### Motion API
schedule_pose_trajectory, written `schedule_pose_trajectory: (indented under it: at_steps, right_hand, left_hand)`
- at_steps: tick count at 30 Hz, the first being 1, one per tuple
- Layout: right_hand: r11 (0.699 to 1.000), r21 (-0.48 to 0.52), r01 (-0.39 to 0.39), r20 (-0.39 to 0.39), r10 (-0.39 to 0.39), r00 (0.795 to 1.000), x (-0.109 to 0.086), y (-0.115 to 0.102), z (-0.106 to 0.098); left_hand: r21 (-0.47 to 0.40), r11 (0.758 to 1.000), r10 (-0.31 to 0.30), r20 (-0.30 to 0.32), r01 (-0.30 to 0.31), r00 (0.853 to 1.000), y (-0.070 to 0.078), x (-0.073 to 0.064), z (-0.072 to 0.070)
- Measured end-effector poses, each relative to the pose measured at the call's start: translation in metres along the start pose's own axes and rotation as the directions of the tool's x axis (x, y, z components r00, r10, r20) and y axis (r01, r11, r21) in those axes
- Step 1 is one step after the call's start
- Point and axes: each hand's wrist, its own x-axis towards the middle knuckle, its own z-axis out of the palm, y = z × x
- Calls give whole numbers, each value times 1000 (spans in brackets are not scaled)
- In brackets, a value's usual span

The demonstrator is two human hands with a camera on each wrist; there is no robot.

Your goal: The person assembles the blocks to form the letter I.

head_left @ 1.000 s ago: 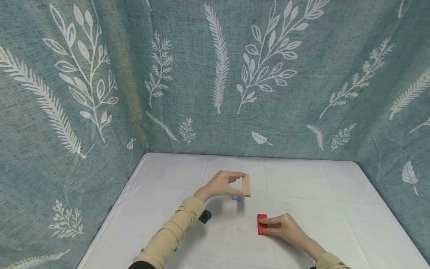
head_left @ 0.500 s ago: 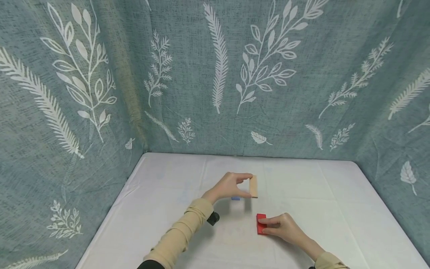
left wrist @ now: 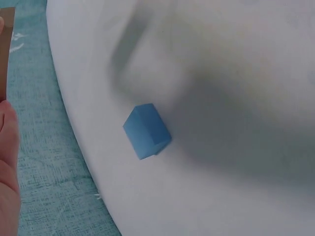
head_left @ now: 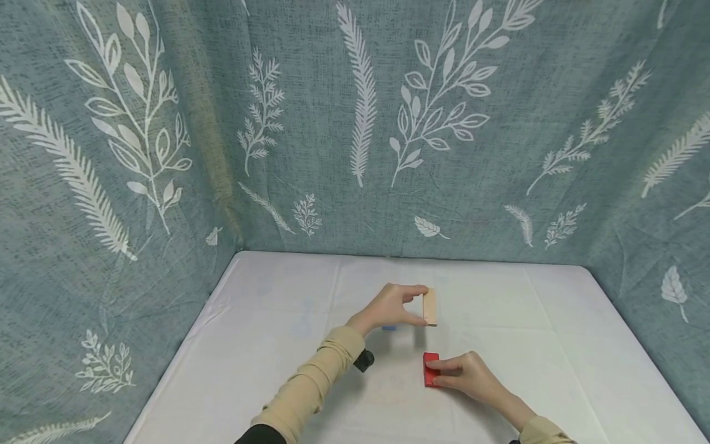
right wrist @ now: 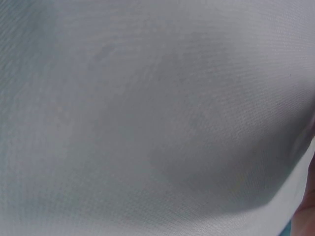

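My left hand (head_left: 389,307) pinches a flat, light wooden block (head_left: 429,307) at its two ends, thumb at the near end and fingers at the far end. The block hangs over the tabletop, its shadow falling on the cloth below. Close under that hand a small blue block (left wrist: 146,132) with a ridged top lies on the cloth, mostly covered by the hand in the head view. Nearer the front, my right hand (head_left: 474,375) grips a red block (head_left: 431,358) between thumb and fingers, low at the table. The right wrist view catches only a sliver of that hand.
White cloth (head_left: 299,290) covers the table, with faint creases. Blue-green curtains (head_left: 310,123) with white leaf prints rise behind the table and along both sides. A black wrist camera (head_left: 363,361) sticks out from the left sleeve.
My left hand has moved to the right with the wooden block, away from above the blue block. The right hand and the red block have stayed nearly still.
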Motion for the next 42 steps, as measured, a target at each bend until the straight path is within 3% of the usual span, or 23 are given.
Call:
schedule_pose_trajectory:
  at_steps: [14, 20, 35, 42]
  right_hand:
    - [999, -30, 13, -11, -13, 1000, 0, 1, 0]
    - [999, -38, 10, -7, -10, 1000, 0, 2, 0]
    - [1000, 12, 3, 10, -3, 1000, -1, -2, -1]
    - [1000, 18, 16, 7, -16, 1000, -1, 0, 0]
  left_hand:
    - [-23, 1000, -17, 1, 17, 1000, -8, 1, 17]
    - [12, 1000, -6, 1, 6, 1000, -10, -1, 25]
    - [43, 998, -48, -4, 48, 999, -17, -3, 37]
    - [106, 994, -35, -12, 36, 999, -26, -3, 44]
